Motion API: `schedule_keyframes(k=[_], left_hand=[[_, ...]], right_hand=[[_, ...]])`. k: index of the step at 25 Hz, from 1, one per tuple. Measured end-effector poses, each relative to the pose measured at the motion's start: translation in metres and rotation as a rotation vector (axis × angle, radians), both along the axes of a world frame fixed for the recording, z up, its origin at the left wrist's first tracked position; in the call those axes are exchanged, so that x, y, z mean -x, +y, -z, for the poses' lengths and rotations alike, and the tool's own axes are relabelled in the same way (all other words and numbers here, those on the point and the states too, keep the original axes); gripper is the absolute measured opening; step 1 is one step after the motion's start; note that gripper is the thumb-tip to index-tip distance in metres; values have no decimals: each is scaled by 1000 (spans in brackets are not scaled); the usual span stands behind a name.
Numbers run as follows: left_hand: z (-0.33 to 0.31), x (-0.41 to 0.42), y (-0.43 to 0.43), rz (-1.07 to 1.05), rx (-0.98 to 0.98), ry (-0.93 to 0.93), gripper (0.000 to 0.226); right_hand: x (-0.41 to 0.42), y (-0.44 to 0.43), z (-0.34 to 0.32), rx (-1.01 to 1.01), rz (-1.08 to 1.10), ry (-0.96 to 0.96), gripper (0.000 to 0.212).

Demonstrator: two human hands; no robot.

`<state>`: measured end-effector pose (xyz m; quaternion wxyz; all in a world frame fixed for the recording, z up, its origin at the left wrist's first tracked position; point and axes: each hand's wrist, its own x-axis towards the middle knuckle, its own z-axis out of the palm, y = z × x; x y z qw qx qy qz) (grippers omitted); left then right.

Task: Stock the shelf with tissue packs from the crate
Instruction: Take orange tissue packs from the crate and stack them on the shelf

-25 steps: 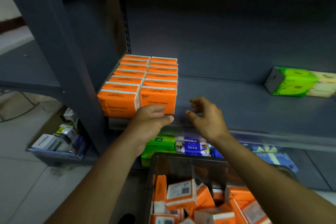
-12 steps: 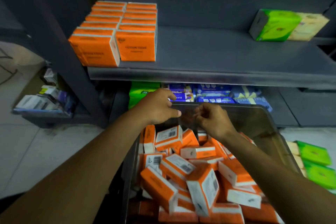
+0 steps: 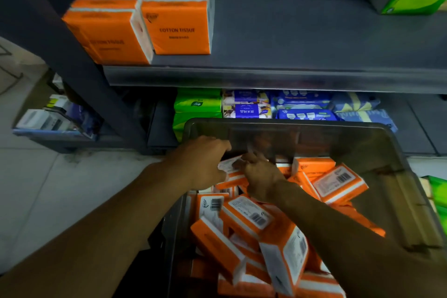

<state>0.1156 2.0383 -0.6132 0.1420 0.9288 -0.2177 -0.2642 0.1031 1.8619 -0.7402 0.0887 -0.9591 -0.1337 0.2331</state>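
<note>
The left hand (image 3: 202,162) and right hand (image 3: 262,175) — fingers curled — grip one orange tissue pack (image 3: 229,167) at the far end of the crate (image 3: 377,152).

two rows of tissue packs (image 3: 154,7) stand at the shelf's (image 3: 290,38) left end, above the crate (image 3: 391,176) holding loose packs (image 3: 244,222).

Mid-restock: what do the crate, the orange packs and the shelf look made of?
Crate: smoky translucent plastic, glossy; orange shows dimly through its far wall. Orange packs: likely tissue in thin printed film, faintly shiny, with soft white ends and barcode labels. Shelf: probably painted metal, matte dark grey, with a folded front lip.
</note>
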Motion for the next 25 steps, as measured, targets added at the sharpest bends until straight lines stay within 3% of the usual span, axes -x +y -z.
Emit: schedule_keyframes(k=[4, 9, 11, 16, 21, 25], left_hand=[[-1, -8, -3, 77, -97, -39, 52], [-8, -17, -14, 91, -73, -28, 47], [-14, -18, -16, 97, -66, -31, 49], [-38, -24, -12, 39, -14, -58, 60], [-70, -25, 3, -115, 266, -46, 62], [-86, -30, 23, -360, 554, 35, 42]], right_hand=[[-11, 5, 20, 142, -85, -46, 67], [-8, -2, 26, 15, -53, -170, 55], [-7, -12, 11, -136, 1, -180, 52], [-12, -41, -64, -721, 443, -91, 33], [-15, -54, -147, -1314, 571, 70, 20], [-13, -41, -177, -1513, 635, 127, 21]])
